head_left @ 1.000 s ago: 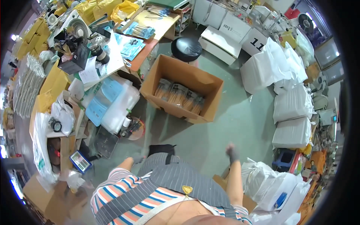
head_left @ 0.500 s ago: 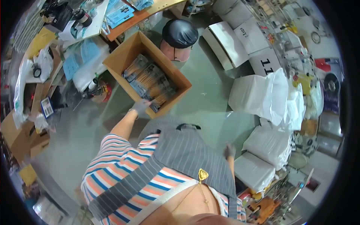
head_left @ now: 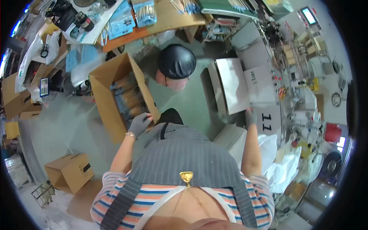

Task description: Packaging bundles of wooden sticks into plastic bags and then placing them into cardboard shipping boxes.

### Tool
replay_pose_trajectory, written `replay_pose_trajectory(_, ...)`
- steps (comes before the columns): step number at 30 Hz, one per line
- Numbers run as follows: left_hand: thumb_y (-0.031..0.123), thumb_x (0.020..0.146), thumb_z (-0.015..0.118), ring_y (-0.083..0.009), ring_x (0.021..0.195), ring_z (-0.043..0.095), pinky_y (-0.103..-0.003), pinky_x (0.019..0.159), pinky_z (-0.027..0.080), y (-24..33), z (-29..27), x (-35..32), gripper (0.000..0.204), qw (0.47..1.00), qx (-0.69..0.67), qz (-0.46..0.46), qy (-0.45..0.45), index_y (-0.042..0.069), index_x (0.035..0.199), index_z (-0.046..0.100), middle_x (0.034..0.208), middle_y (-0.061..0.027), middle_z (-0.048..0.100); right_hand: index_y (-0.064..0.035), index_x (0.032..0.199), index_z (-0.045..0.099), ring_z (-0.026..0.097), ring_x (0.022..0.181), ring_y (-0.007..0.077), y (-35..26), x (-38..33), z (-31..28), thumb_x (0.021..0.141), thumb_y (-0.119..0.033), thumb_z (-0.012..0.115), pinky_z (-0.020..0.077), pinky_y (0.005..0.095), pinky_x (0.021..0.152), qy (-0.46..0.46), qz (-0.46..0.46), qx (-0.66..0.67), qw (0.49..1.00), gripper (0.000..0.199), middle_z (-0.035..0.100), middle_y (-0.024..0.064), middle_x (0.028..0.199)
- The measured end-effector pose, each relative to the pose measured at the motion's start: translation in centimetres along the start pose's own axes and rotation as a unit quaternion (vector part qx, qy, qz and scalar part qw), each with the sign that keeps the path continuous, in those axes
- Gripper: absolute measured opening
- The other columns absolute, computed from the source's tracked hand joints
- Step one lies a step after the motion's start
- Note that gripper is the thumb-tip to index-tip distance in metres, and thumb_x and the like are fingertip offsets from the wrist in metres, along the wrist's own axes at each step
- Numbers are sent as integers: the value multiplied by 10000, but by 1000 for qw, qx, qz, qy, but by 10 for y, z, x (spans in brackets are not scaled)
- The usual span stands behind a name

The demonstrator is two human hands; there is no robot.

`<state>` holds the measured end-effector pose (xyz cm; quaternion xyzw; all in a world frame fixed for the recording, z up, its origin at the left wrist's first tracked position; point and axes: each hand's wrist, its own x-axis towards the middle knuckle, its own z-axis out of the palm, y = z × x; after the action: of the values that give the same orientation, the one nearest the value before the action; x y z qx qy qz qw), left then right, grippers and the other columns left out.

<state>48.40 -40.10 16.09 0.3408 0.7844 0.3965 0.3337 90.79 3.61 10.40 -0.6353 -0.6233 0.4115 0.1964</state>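
My left hand, in a grey glove with bare fingertips, is closed on the near rim of an open cardboard box. Inside the box lie several bundles of thin wooden sticks in clear and blue packs, smeared by motion. Out to the right, my right hand, gloved the same way, is at the near right corner of a white lidded box. Its fingers are small and blurred, so I cannot tell whether they grip the box.
A stool with a black cover stands beyond the cardboard box. White cartons and white plastic bags crowd the right side. A workbench with blue packs runs along the back. Another cardboard box sits at the lower left.
The view has turned right. My right hand has moved forward from beside the white bags to the white lidded box. My left hand remains at the cardboard box's near rim.
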Motion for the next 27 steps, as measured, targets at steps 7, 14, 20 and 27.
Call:
replay_pose_trajectory(7,237,869,569,-154,771,610,-273,702,467,-16,-14,124,273,973,-50,-123,188,-21,940,618,806,-89,650,-1,1204,512,561,1057,282,-272,81,158,749,-501,644,421,354,913,-166,-137,-110,970,690,596,177,1120)
replay_pose_trajectory(14,222,871,577,-137,766,572,-275,711,453,53,-51,317,270,973,-164,-55,154,-24,978,610,825,-93,635,-8,1384,294,327,1291,384,-382,213,255,668,-625,642,303,406,1042,-147,-184,-189,953,1007,359,275,1356)
replay_pose_trajectory(20,179,870,574,-144,756,578,-262,713,458,94,-85,478,218,961,-146,-74,222,-26,940,598,817,-86,624,14,1417,174,190,1341,421,-508,369,417,667,-625,657,227,426,1082,-155,-266,-248,919,1097,179,314,1431)
replay_pose_trajectory(27,219,893,554,-158,839,578,-283,760,462,34,-52,685,255,955,-154,-168,189,-19,976,592,878,-86,611,-74,1432,143,267,1303,431,-550,560,603,595,-445,782,319,445,1032,-212,-291,-334,871,1116,173,253,1454)
